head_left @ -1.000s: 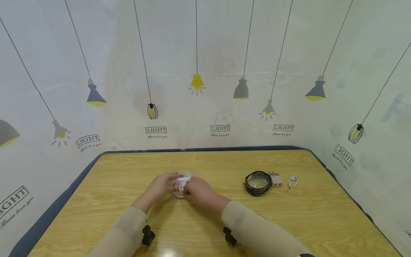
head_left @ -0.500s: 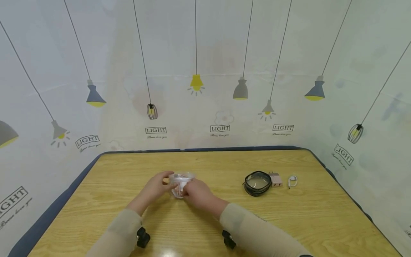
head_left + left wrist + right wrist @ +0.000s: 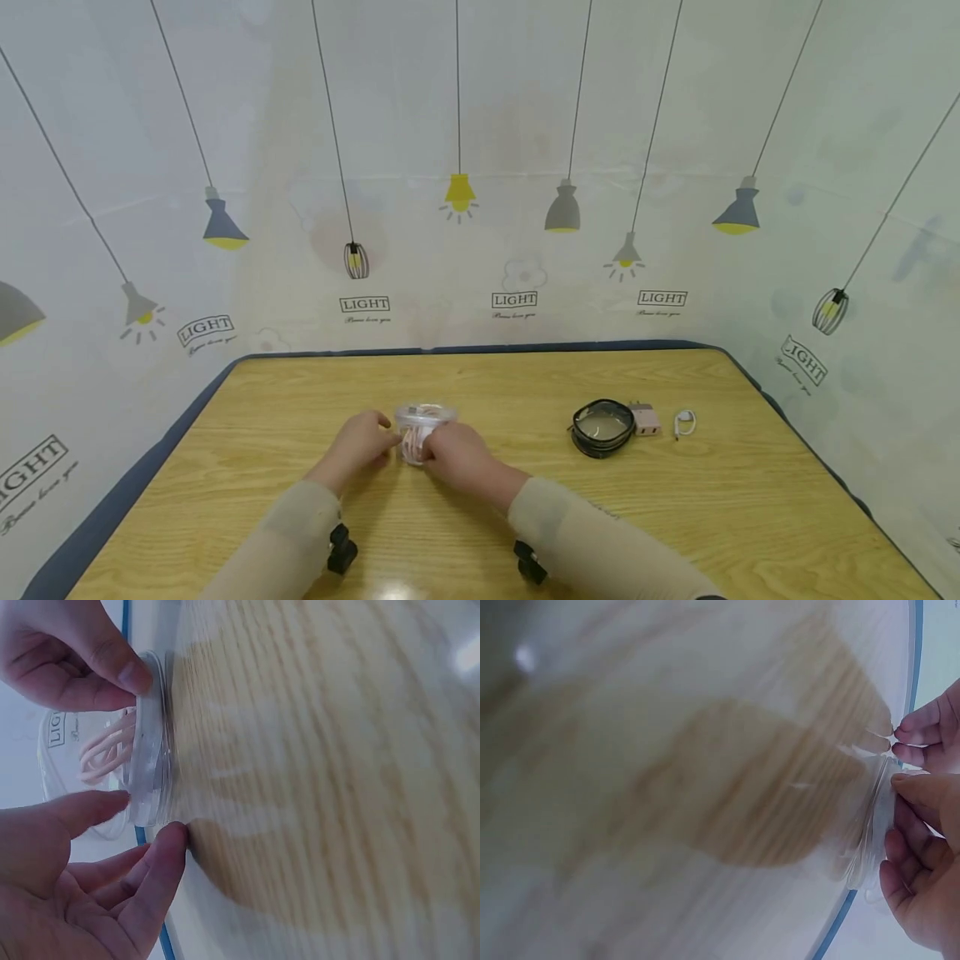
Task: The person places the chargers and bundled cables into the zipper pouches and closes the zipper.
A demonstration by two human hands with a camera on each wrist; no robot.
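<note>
A clear round zip pouch (image 3: 424, 412) with a whitish rim is at the middle of the table, in front of me. Through its clear side shows a coiled pale pink cable (image 3: 109, 748). My right hand (image 3: 461, 457) grips the pouch's right side, and in the left wrist view its thumb presses on the rim. On the other side is my left hand (image 3: 360, 446), its thumb and fingers spread apart. Its thumb tip (image 3: 118, 799) is right at the rim, and the hand holds nothing. The right hand hides part of the pouch in the head view.
To the right lie a black-rimmed round clear pouch (image 3: 602, 425), a pink plug adapter (image 3: 645, 419) and a short white cable (image 3: 684, 423). The wooden table (image 3: 510, 383) ends at a dark blue edge against a wall printed with lamps.
My left hand has let go of the pouch and drawn back slightly to the left. My right hand keeps hold of it, and more of the rim and pink cable shows.
</note>
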